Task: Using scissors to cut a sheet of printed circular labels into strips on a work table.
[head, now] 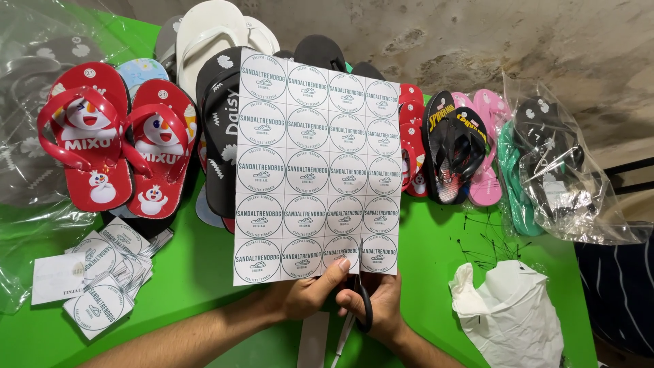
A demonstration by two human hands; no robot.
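Note:
My left hand [310,294] pinches the bottom edge of a white paper sheet [317,167] printed with rows of round labels and holds it upright over the green table [197,272]. My right hand [381,307] grips black-handled scissors [362,303], whose blades meet the sheet's lower edge between two label columns. A narrow cut paper strip [313,341] lies just below my hands.
A pile of cut square labels [102,276] lies at the left. Red cartoon sandals [112,143], white, black and pink sandals line the back. A clear bag with dark sandals [558,170] sits at the right, with a crumpled white bag [507,313] and thin black ties [487,245] near it.

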